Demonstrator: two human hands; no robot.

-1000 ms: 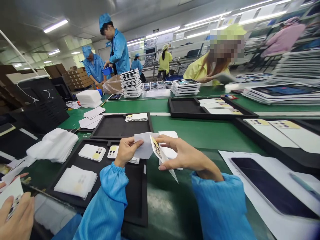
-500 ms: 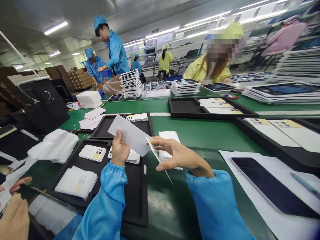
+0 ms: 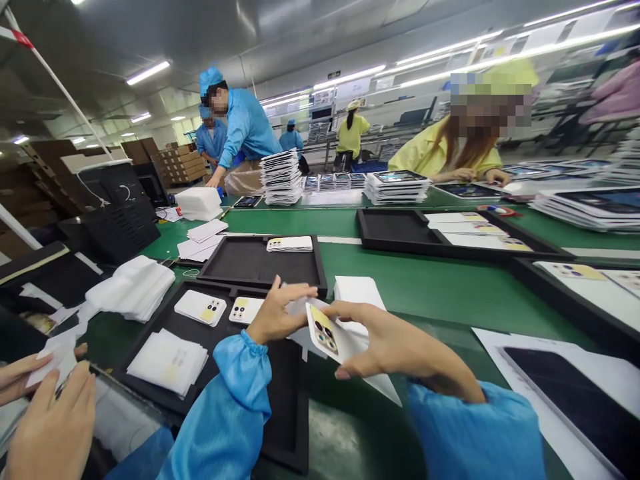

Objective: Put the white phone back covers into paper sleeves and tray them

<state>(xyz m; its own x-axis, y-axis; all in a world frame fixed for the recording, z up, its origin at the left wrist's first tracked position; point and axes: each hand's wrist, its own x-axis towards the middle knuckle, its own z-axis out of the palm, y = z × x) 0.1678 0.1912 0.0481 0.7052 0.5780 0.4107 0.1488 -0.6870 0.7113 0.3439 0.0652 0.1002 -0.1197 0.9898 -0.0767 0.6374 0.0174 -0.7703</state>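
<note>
Held in both hands, white phone cover [image 3: 334, 335] shows yellow camera patch

The head camera is looking forward and down from the person's head, sitting close over both hands [image 3: 350, 333] and the near tray [image 3: 280, 413], while facing across the green table [image 3: 425, 280] toward co-workers beyond.

The left hand [image 3: 277, 313] covers part of the thin white sheet [image 3: 300, 308], so its shape is hard to tell. The right hand [image 3: 395, 347] hides the lower part of the white phone back cover [image 3: 325, 331]. The big dark screen panel [image 3: 580, 400] is cut off at the right edge. The co-worker's hands [image 3: 50, 427] are cut off at the bottom left corner.
</note>
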